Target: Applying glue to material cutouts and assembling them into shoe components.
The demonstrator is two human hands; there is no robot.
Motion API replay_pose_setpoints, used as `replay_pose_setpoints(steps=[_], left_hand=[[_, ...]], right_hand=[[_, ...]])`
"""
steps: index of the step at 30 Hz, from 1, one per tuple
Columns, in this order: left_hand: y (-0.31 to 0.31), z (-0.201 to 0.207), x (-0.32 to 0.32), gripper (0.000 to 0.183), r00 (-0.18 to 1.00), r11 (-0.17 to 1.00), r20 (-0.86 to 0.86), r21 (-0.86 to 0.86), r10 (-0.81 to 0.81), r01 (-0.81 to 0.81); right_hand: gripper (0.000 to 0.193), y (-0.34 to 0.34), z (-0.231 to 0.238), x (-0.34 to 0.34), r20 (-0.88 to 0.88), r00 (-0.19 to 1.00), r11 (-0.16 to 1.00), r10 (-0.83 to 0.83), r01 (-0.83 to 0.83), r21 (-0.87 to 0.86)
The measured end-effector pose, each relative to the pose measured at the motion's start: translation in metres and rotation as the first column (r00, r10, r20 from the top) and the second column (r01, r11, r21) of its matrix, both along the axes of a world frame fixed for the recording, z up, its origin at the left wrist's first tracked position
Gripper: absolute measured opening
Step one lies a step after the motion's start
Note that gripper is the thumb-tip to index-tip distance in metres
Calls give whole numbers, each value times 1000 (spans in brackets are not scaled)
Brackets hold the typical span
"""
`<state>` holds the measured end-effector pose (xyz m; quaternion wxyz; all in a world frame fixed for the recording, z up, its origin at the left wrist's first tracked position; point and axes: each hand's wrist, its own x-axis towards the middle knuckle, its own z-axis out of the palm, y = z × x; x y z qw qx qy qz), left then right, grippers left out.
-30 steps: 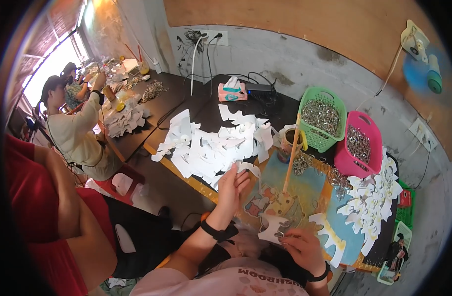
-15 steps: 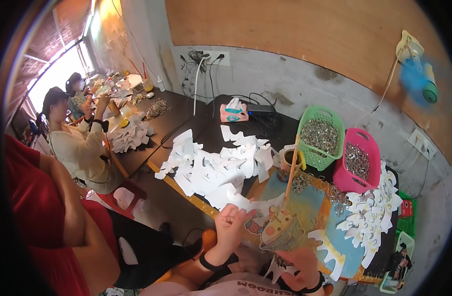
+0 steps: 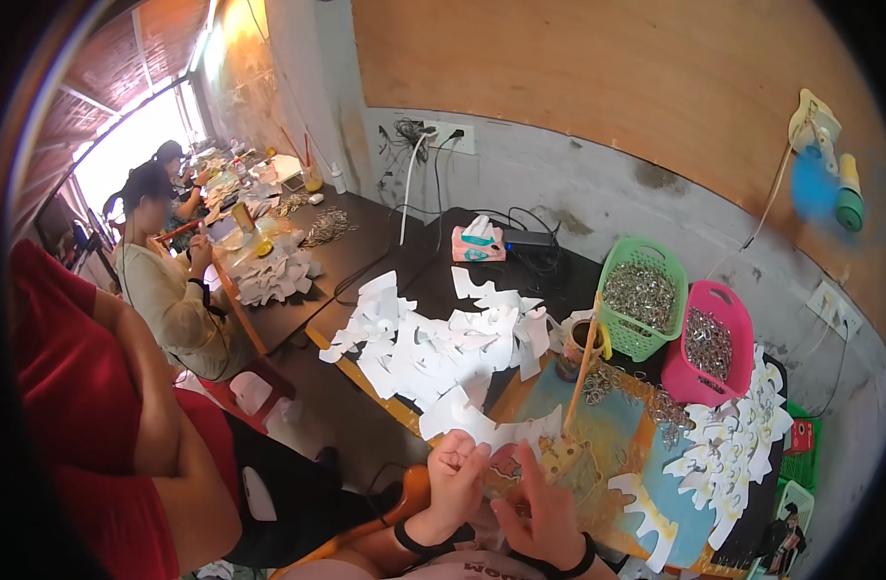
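Note:
My left hand (image 3: 455, 478) is closed, its thumb and fingers pinched at the lower edge of a white cut-out piece (image 3: 532, 431) with a scalloped outline. My right hand (image 3: 542, 518) is just to the right of it, index finger stretched up to the piece and thumb held apart. I see nothing in its grasp. Ahead of both hands lies a loose heap of white cut-out pieces (image 3: 433, 343). Under the hands is a work board (image 3: 598, 449) stained yellow and blue. One notched white piece with yellowish edges (image 3: 646, 517) lies on its right side.
A green basket (image 3: 638, 340) and a pink basket (image 3: 706, 389) hold small metal parts. Beside them stand a pot (image 3: 571, 353) with a wooden stick (image 3: 582, 372) and rows of white pieces (image 3: 723, 464). A person in red (image 3: 105, 387) is close at left; co-workers sit beyond.
My right hand has come up and left from near my body to beside the left hand. The pointed white piece it had by my lap no longer shows. The view has shifted slightly.

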<state>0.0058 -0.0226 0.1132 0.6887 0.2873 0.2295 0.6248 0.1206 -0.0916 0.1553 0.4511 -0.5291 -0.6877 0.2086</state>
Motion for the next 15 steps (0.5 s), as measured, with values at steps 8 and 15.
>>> replay_pose_setpoints(steps=[8, 15], left_hand=[[-7, -1, 6, 6, 999, 999, -29, 37, -27, 28], [-10, -5, 10, 5, 996, 994, 3, 58, -89, 89]], right_hand=[[73, 1, -8, 3, 31, 1000, 1000, -1, 1, -19], [72, -3, -6, 5, 117, 993, 999, -32, 37, -39]])
